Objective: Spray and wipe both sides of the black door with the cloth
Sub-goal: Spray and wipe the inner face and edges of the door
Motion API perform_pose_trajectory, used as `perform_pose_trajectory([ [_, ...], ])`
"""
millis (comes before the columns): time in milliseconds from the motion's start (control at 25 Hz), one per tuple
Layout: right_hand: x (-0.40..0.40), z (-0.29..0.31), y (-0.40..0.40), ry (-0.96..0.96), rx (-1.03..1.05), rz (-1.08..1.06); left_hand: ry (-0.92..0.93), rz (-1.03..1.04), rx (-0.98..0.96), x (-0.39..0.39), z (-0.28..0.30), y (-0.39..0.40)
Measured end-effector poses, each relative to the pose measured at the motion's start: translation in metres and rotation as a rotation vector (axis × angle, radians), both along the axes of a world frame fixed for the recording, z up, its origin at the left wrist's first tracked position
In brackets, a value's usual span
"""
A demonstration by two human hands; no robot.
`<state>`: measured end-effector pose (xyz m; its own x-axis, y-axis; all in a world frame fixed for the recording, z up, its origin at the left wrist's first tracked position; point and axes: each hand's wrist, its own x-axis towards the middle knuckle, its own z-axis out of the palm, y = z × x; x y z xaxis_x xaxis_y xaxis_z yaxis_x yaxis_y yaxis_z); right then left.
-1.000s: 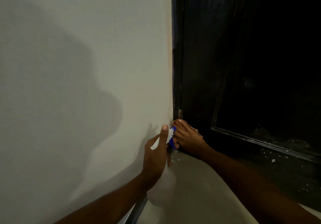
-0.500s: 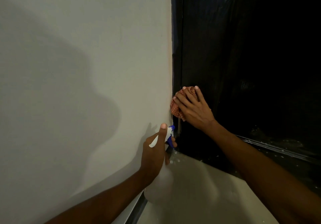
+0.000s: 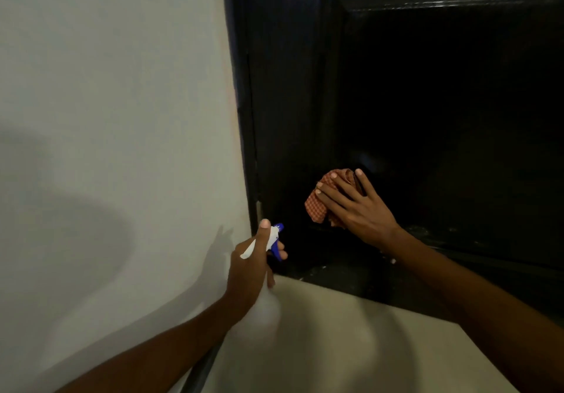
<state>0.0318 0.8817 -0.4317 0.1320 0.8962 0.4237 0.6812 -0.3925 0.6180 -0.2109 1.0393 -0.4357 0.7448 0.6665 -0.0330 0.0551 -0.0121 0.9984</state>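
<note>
The black door fills the right half of the view, with a recessed panel framed by raised moulding. My right hand presses a crumpled orange checked cloth flat against the door's lower part, fingers spread over it. My left hand grips a white spray bottle with a blue and white trigger head, its nozzle turned toward the door's lower left corner, thumb up along the head. The bottle's body is blurred and partly hidden by my hand.
A pale wall takes up the left half and meets the black door frame. Light floor lies below the door. White specks dot the door's bottom rail. A dark strip runs along the wall's foot.
My right hand with the cloth has moved up from the door's bottom corner and then right, off the frame edge onto the door face. My left hand with the bottle has stayed put.
</note>
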Motion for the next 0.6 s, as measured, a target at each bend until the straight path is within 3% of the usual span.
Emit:
perform_pose_trajectory([
  [160, 0.012, -0.018, -0.103, 0.025, 0.028, -0.145, 0.029, -0.057, -0.041, 0.023, 0.006, -0.03],
  [320, 0.006, -0.039, -0.175, 0.16, 0.268, -0.369, 0.032, -0.107, 0.0, 0.039, 0.009, -0.053],
  [520, -0.026, -0.073, -0.101, 0.577, 0.924, -0.548, 0.02, -0.125, 0.073, 0.05, 0.005, -0.064],
  [600, -0.021, -0.072, -0.074, 0.667, 1.032, -0.545, 0.013, -0.113, 0.053, 0.05, 0.006, -0.064],
])
